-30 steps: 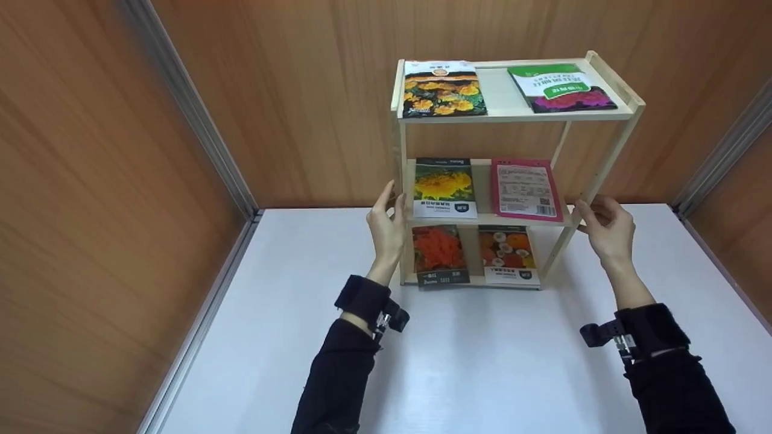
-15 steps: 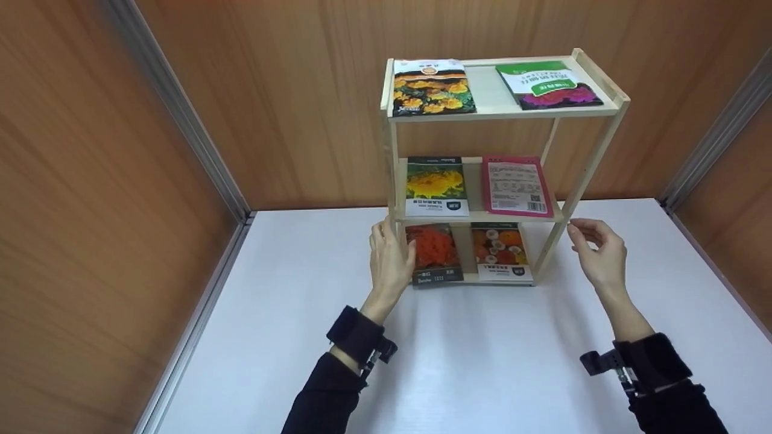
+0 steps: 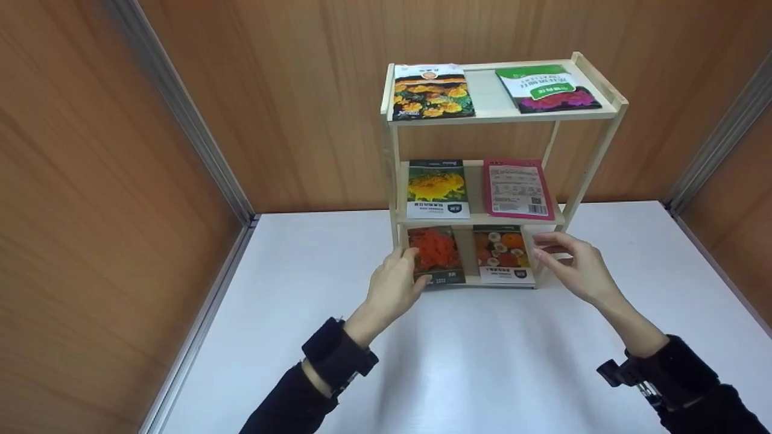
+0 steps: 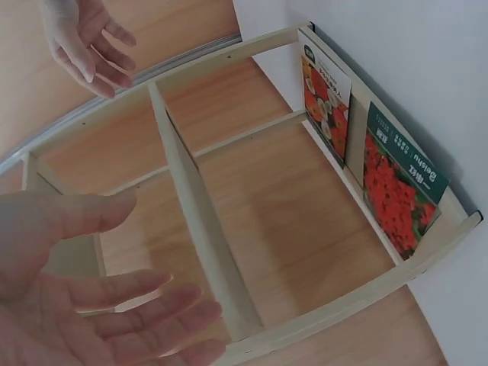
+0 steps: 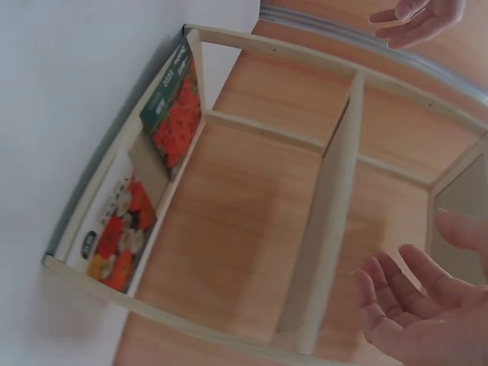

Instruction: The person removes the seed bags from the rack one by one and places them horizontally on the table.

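Note:
A three-tier pale wooden shelf [image 3: 476, 221] holds flower-picture seed packets, two per tier. My left hand [image 3: 389, 286] is at its lower left, overlapping the red-flower packet [image 3: 435, 247] in the head view. My right hand [image 3: 576, 265] is beside the lower right post, near the orange-and-white-flower packet [image 3: 502, 247]. In the left wrist view, the left hand [image 4: 99, 282] has loosely spread fingers with nothing between them. The right wrist view shows the right hand [image 5: 419, 301] with relaxed, slightly bent fingers, holding nothing.
Yellow-flower [image 3: 438, 187] and pink-bordered [image 3: 518, 188] packets lie on the middle tier. Orange-flower [image 3: 434, 93] and green-topped [image 3: 547, 89] packets lie on top. A wood-grain panel [image 3: 313, 120] stands behind the white table [image 3: 470, 361]; another panel [image 3: 108, 241] rises at left.
Both hands have come away from the shelf's sides at middle-tier height and moved down toward the bottom tier, the right one also inward. The packets keep their places on the shelf.

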Demonstrator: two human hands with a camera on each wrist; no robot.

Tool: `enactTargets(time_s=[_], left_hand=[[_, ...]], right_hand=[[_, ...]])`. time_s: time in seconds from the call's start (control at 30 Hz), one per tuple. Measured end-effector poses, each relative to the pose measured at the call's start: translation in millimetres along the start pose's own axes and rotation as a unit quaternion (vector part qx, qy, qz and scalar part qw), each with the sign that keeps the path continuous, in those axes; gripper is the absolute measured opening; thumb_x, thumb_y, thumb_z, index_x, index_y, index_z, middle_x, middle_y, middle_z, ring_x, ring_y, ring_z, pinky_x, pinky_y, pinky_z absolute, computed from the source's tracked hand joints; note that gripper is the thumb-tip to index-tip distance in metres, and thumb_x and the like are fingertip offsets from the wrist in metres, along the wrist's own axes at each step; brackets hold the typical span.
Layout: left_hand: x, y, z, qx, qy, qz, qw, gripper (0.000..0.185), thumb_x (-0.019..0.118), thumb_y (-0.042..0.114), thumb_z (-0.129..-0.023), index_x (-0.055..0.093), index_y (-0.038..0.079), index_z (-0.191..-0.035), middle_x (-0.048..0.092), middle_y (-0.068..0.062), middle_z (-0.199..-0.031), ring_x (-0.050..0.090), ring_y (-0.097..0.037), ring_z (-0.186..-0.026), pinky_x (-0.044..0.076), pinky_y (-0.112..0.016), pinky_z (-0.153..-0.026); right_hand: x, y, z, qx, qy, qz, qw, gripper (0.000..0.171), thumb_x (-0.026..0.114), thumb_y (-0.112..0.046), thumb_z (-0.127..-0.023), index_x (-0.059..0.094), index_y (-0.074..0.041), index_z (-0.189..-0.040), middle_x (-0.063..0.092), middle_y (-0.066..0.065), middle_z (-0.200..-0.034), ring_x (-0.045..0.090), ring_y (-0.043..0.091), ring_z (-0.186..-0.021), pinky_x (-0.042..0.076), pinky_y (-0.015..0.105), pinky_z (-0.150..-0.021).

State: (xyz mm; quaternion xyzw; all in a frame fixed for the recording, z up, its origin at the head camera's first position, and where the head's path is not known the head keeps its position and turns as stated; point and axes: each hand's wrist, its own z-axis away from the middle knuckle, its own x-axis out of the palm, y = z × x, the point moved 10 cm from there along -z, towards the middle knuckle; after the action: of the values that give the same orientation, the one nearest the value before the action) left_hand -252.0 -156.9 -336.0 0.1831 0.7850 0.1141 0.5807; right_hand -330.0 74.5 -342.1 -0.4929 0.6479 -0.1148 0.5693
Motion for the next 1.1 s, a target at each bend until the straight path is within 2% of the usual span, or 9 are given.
enactTargets(time_s=[0.17,0.37,0.63,0.73,0.83,1.0,1.1], left_hand=[[-17.7,18.0,3.0,0.016,-0.061,-0.014,0.9979,0.048,0.068,0.020,-0.078,0.052,-0.005,-0.116,0.054,-0.019,-0.106,0.057,-0.024,-0.088,0.050,-0.034,-0.070],[-49.3,39.2,-0.2,0.022,-0.113,-0.021,0.9932,0.052,0.067,0.024,-0.080,0.049,-0.005,-0.119,0.052,-0.018,-0.114,0.055,-0.022,-0.090,0.049,-0.030,-0.075],[-87.9,66.5,-11.5,0.008,-0.163,-0.015,0.9864,0.049,0.065,0.029,-0.080,0.053,-0.001,-0.117,0.056,-0.012,-0.104,0.050,-0.019,-0.081,0.046,-0.023,-0.063],[-103.1,72.4,-22.0,-0.008,-0.171,-0.022,0.9850,0.048,0.064,0.031,-0.081,0.053,0.000,-0.117,0.056,-0.010,-0.108,0.050,-0.019,-0.085,0.048,-0.024,-0.067],[-119.4,74.5,-36.7,-0.033,-0.173,-0.024,0.9842,0.047,0.063,0.032,-0.082,0.052,0.001,-0.115,0.056,-0.009,-0.106,0.053,-0.018,-0.084,0.048,-0.024,-0.070],[-147.2,69.7,-67.7,-0.090,-0.155,-0.009,0.9838,0.050,0.061,0.032,-0.083,0.046,0.003,-0.121,0.054,-0.007,-0.108,0.053,-0.015,-0.084,0.046,-0.022,-0.070],[-161.3,66.5,-85.7,-0.118,-0.133,0.003,0.9841,0.055,0.060,0.033,-0.083,0.040,0.005,-0.126,0.050,-0.006,-0.117,0.052,-0.013,-0.095,0.044,-0.022,-0.078]], right_hand=[[-2,-24,-2,-0.002,-0.050,0.013,0.999,0.042,0.058,-0.023,-0.086,0.051,0.004,-0.118,0.055,0.020,-0.111,0.056,0.031,-0.095,0.047,0.045,-0.078],[-12,-61,-11,-0.016,-0.085,0.039,0.995,0.042,0.059,-0.026,-0.085,0.052,0.002,-0.117,0.056,0.018,-0.111,0.055,0.029,-0.095,0.047,0.044,-0.078],[-24,-130,-25,-0.071,-0.118,0.107,0.985,0.044,0.061,-0.028,-0.083,0.052,-0.004,-0.119,0.052,0.016,-0.116,0.052,0.028,-0.098,0.047,0.044,-0.078],[-29,-155,-36,-0.084,-0.127,0.112,0.982,0.042,0.062,-0.025,-0.083,0.053,-0.004,-0.118,0.053,0.014,-0.114,0.053,0.027,-0.097,0.047,0.043,-0.078],[-34,-173,-53,-0.075,-0.134,0.100,0.983,0.042,0.062,-0.024,-0.084,0.052,-0.003,-0.118,0.054,0.015,-0.113,0.054,0.029,-0.097,0.045,0.045,-0.081],[-44,-191,-87,-0.032,-0.130,0.074,0.988,0.051,0.058,-0.032,-0.085,0.046,-0.001,-0.124,0.050,0.019,-0.118,0.049,0.034,-0.105,0.038,0.048,-0.088],[-47,-195,-107,-0.001,-0.115,0.075,0.990,0.056,0.056,-0.034,-0.086,0.041,-0.001,-0.128,0.046,0.019,-0.122,0.045,0.033,-0.109,0.037,0.046,-0.090]])
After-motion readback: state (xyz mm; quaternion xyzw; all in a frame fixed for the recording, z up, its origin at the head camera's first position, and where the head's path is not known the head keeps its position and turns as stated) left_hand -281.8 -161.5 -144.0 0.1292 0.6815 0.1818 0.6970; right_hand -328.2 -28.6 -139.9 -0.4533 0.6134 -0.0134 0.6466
